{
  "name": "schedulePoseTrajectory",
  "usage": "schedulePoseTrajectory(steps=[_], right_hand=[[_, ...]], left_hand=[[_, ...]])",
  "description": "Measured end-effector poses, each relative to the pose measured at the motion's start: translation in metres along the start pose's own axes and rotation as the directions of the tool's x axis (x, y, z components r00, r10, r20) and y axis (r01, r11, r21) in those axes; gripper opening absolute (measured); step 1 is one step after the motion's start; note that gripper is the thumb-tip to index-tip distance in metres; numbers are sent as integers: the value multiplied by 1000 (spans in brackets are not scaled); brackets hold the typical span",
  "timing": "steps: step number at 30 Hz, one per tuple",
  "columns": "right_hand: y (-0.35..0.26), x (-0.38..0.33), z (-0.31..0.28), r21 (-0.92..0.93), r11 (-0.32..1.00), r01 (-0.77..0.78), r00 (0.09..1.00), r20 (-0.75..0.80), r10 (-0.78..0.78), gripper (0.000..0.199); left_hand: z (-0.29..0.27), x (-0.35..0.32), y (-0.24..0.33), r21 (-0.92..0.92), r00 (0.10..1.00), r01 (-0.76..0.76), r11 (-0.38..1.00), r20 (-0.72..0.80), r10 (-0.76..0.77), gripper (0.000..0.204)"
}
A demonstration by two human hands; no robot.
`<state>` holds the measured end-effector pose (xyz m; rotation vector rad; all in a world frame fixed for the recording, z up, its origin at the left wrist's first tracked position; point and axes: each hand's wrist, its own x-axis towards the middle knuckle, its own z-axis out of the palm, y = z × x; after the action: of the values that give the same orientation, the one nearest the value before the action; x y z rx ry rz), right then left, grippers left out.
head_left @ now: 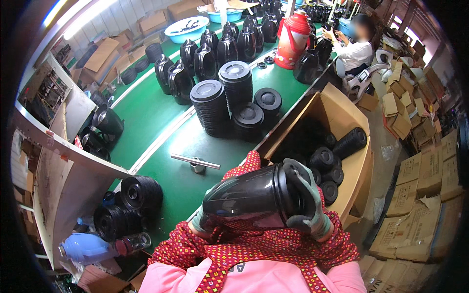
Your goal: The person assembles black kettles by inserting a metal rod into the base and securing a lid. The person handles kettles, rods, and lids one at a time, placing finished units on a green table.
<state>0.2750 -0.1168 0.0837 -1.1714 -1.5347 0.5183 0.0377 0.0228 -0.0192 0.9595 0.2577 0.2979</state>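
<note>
Both gloved hands grip a glossy black jug body (246, 198) lying on its side close to the person's chest, just this side of the green table (161, 112); the right hand (308, 198) wraps its wider end; the left hand (201, 222) cups the narrower end; stacked black lids (211, 105) stand farther back on that table; an open cardboard box (342, 117) of black parts sits just right of it.

An open brown cardboard carton (337, 117) stands at the tabletop's (146, 112) edge at three o'clock, holding black round parts. Flattened and stacked brown cartons (415, 190) pile on the floor from two to five o'clock. More brown boxes (151, 22) line the far side at eleven o'clock.
</note>
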Motion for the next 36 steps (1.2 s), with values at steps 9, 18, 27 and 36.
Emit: schedulePoseTrajectory(steps=[9, 18, 27, 36], right_hand=[[-29, 0, -10, -165, 937, 307, 946, 156, -283, 112], [-29, -15, -10, 263, 924, -277, 960, 41, 277, 130], [-35, -13, 5, 442, 825, -352, 897, -94, 433, 95], [-35, -1, -10, -197, 891, 408, 905, 214, -367, 84]], left_hand=[[9, 8, -1, -45, 989, 126, 991, 77, -123, 62], [8, 1, 46, 590, 836, -226, 775, -291, 466, 69], [19, -5, 33, 740, 585, -419, 527, -224, 780, 88], [22, 11, 47, -199, 974, 225, 954, 31, -223, 64]])
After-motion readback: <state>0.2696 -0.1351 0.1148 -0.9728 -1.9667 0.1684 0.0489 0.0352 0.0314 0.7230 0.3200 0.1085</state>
